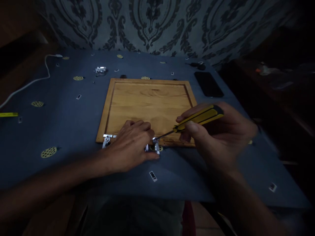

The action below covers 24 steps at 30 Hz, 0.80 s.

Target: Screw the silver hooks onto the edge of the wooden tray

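Observation:
A framed wooden cabinet door (147, 101) lies flat on the table. My left hand (131, 144) is closed over its near edge, fingers curled above and thumb below, gripping a shiny metal hinge (157, 147); part of that hinge is hidden by the fingers. A second metal hinge (106, 141) shows at the near left corner of the door, left of my left hand. In my right hand (219, 134) is a yellow and black screwdriver (199, 119), held at a slant. Its tip points down-left and meets the hinge by my left fingers.
The table has a blue patterned cloth (61, 114). Another metal hinge (100, 71) lies behind the door's left side. A black phone (208, 84) and dark keys (199, 65) are at the right back. A white cable (46, 68) and a yellow strip (8, 114) lie left.

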Each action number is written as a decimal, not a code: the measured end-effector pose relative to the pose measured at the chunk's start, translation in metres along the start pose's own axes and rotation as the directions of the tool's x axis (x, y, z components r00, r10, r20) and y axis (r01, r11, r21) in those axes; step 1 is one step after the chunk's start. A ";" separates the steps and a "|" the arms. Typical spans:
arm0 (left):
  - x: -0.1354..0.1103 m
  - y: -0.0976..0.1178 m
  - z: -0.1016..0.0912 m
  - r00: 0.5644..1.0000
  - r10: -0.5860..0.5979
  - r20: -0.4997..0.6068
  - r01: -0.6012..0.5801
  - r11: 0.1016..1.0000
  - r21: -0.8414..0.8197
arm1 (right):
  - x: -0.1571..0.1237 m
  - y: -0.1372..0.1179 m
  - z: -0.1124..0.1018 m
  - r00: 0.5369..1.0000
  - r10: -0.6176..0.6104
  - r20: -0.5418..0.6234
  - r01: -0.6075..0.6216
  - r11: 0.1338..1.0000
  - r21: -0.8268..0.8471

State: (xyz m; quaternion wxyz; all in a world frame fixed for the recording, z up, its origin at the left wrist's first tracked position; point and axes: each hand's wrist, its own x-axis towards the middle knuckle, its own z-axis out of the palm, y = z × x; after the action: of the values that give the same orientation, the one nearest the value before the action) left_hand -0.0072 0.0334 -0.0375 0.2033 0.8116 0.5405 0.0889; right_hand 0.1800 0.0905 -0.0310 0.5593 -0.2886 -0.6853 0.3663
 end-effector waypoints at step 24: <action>0.000 -0.001 0.002 1.000 0.007 -0.001 -0.007 1.000 -0.002 | 0.001 -0.006 0.002 0.994 0.054 0.099 -0.058 0.997 0.045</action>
State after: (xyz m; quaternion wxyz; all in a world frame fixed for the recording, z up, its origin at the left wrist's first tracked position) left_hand -0.0073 0.0330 -0.0398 0.2036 0.8131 0.5377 0.0908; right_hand 0.1784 0.0875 -0.0258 0.5213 -0.2759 -0.6946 0.4118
